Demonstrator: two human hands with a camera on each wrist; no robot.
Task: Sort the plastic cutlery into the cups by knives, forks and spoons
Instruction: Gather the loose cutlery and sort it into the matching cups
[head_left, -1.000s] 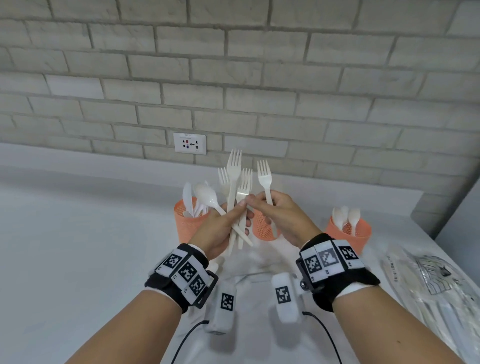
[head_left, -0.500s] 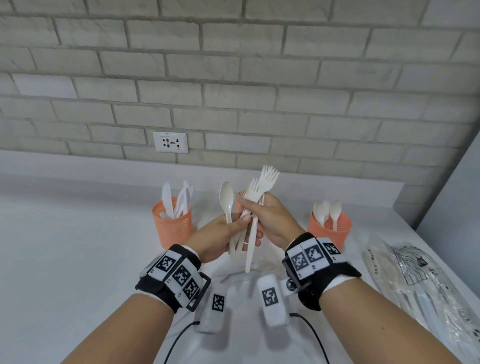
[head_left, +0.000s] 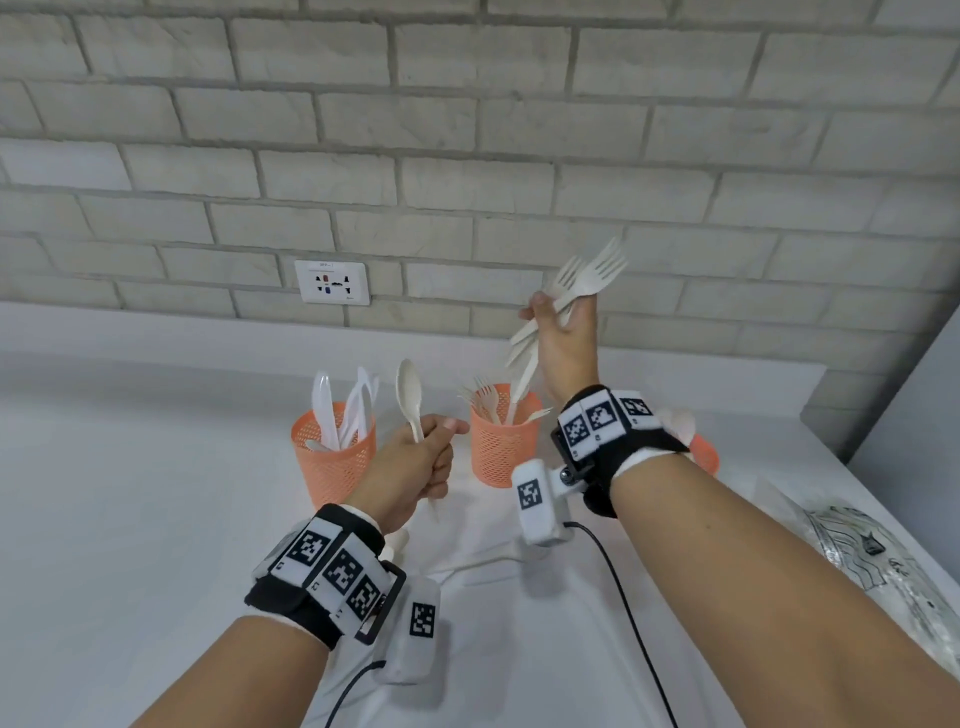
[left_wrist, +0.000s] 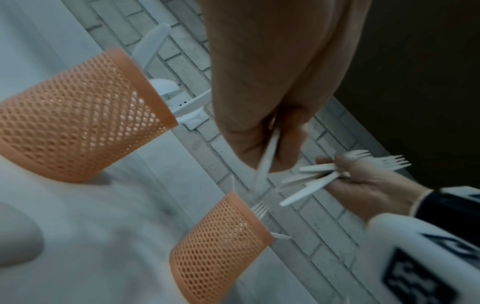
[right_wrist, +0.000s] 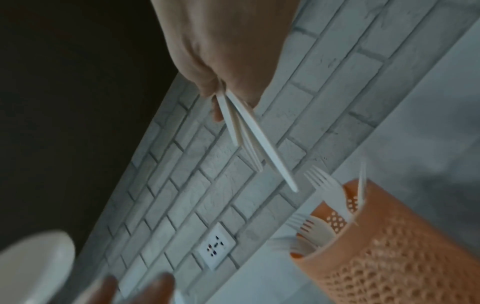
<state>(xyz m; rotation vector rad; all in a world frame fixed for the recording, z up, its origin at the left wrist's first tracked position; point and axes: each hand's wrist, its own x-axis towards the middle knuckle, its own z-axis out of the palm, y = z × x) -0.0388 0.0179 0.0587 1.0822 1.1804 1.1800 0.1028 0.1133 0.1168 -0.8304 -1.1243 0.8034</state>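
Head view: white counter (head_left: 130, 519), grey brick wall (head_left: 467, 130), socket (head_left: 332, 282) at 12 o'clock; left hand (head_left: 410, 467) gripping spoon (head_left: 409, 392), right hand (head_left: 563, 343) clutching forks (head_left: 582, 283).

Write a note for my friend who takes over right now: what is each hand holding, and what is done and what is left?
Left hand grips one spoon, bowl up, between the left and middle cups.
Right hand grips a bunch of forks, raised above the middle cup, handles pointing down toward it.
Left cup holds knives. The middle cup already holds forks. The right cup is mostly hidden behind the right wrist; spoon bowls show above it.
Left to do: probably drop the forks into the middle cup and carry the spoon to the right cup. A plastic bag lies at the right; what it holds is unclear.
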